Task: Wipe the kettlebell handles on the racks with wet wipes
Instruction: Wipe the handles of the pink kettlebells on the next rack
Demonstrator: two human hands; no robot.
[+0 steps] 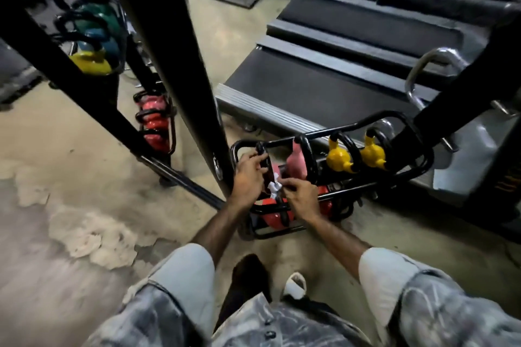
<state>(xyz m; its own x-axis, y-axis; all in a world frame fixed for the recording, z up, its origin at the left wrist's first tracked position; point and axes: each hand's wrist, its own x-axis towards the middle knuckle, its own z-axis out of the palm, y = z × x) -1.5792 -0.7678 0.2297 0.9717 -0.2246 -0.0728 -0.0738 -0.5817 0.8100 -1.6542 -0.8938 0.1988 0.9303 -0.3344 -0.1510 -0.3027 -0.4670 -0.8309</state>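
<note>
At the near left end of the low black rack [332, 132], the left hand [249, 177] curls around the black handle [263, 155] of a red kettlebell [272, 218] that sits in the rack, while the right hand [300, 196] pinches a crumpled white wet wipe [274, 187] against the same handle, just right of the left hand. A pink kettlebell [296, 162] stands immediately to the right, and two yellow kettlebells [339, 159] sit further right along the rack, apart from both hands. More kettlebells in red, yellow and green hang in a second rack [156, 124] to the far left, beyond the black upright post [180, 65]. The wipe is bunched small, so it may slide over only part of the handle and leave the underside untouched; the rack bars crowd close around the handle, and a knuckle could catch on them during a stroke. If the left hand tugs the handle, the bell could rock against its pink neighbour. The wipe might also snag and tear, or slip from the pinch and drop between the bells onto the floor [70, 183].
</note>
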